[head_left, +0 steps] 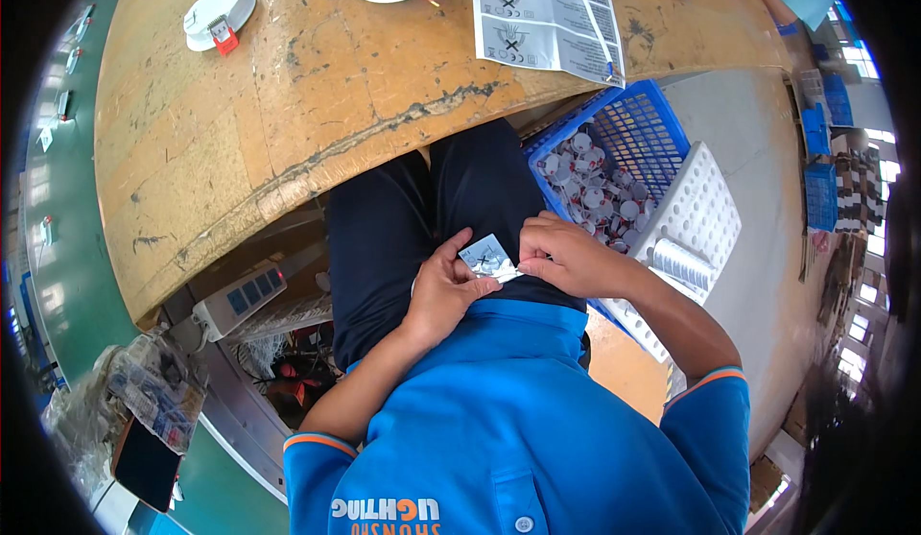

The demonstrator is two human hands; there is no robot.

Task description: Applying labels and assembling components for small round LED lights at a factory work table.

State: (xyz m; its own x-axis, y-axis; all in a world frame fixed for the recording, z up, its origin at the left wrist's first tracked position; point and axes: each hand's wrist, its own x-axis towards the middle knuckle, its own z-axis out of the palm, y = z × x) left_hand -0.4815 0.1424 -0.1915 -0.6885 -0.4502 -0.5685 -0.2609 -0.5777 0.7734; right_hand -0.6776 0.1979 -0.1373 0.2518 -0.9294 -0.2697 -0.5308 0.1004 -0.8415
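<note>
Over my lap I hold a small folded printed leaflet (484,255) with a crossed-out drawing on its face. My left hand (446,287) is closed on its left and lower edge, thumb along the bottom. At its right corner my right hand (561,257) pinches the edge between thumb and curled fingers. A thin whitish strip shows between the two hands; I cannot tell whether it is part of the leaflet. A large unfolded leaflet (547,19) with similar drawings lies on the table's far side.
On the worn wooden table (317,84) lie white round downlights (219,19) with red clips. At my right, a blue basket (662,122) holds many small round parts. A white perforated foam tray (715,214) leans on it, bearing a label roll (683,264). A power strip (245,300) hangs below the table.
</note>
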